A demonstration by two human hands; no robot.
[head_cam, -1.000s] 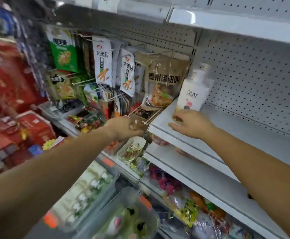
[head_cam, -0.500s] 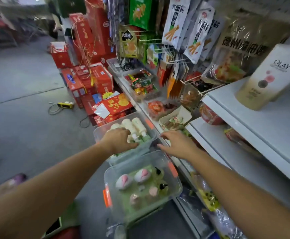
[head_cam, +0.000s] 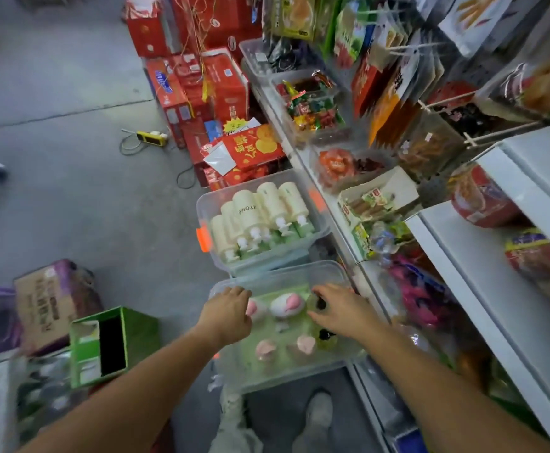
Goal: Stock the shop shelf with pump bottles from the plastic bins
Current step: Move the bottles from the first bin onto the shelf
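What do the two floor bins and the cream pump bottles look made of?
Near bin and far bin: clear, faintly frosted plastic; the contents show through their walls. Cream pump bottles: probably opaque plastic with a matte finish, since no glare shows; blur leaves it open.

near bin [head_cam: 342,273] before far bin [head_cam: 319,223], both left of shelf [head_cam: 483,289].

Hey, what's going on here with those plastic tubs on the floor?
A person is restocking a shop shelf. The left hand and right hand reach into the nearer clear bin of pink-capped bottles; blur hides whether either has hold of one. The farther bin holds cream pump bottles, and the white shelf stands just to the right.
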